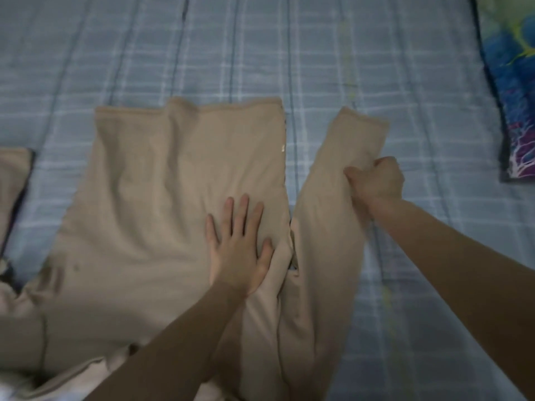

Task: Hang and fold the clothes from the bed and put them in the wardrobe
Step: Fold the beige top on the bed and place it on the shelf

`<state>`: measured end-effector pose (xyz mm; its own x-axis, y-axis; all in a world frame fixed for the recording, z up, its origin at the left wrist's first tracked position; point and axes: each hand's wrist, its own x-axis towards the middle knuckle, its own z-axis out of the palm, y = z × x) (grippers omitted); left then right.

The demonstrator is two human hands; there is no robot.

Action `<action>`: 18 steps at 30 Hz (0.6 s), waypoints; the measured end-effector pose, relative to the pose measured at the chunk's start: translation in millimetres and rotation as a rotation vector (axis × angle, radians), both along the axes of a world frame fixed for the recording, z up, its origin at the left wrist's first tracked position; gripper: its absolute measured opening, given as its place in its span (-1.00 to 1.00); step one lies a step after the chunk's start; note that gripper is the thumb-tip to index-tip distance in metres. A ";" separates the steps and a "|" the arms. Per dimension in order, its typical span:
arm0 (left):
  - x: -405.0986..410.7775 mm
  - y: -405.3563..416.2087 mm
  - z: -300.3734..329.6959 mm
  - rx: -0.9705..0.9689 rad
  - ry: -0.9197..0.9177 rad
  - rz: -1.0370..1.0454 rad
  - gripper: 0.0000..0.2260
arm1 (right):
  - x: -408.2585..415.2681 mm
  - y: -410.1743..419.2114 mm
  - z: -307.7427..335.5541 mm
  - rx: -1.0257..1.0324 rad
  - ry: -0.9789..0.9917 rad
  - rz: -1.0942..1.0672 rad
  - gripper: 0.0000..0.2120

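A beige garment (150, 204) lies spread flat on the bed, its body in the middle of the view and one sleeve (327, 227) stretched away on the right. My left hand (238, 247) presses flat on the body near its right edge, fingers straight and spread. My right hand (375, 180) grips the sleeve near its cuff end, fingers curled into the cloth. The garment's near end is bunched at the bottom left.
The bed is covered with a blue-grey checked sheet (260, 53). A colourful blue, green and purple patterned cloth (512, 91) lies at the right edge. Another beige piece with a dark edge (14, 180) lies at the far left.
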<state>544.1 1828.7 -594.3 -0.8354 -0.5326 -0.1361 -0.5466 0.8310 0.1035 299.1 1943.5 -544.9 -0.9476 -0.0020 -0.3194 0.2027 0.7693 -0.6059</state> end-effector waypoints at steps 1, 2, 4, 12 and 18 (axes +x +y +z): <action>-0.3 0.6 0.7 0.004 -0.003 0.003 -0.37 | -2.8 5.1 0.4 -0.049 -0.013 -0.006 -0.71; -0.3 1.3 0.9 0.006 -0.002 0.003 -0.37 | -5.1 11.3 2.7 -0.134 -0.034 -0.036 -0.80; 0.3 2.4 2.2 0.008 -0.004 0.004 -0.38 | -6.2 28.9 10.6 -0.321 -0.026 -0.134 -0.88; -0.5 1.3 5.3 0.057 -0.003 0.029 -0.40 | 25.8 180.2 68.4 -0.775 0.049 -0.434 -0.83; 0.3 3.2 25.4 0.237 -0.062 0.018 -0.45 | 56.1 270.6 106.8 -0.734 0.056 -0.563 -0.50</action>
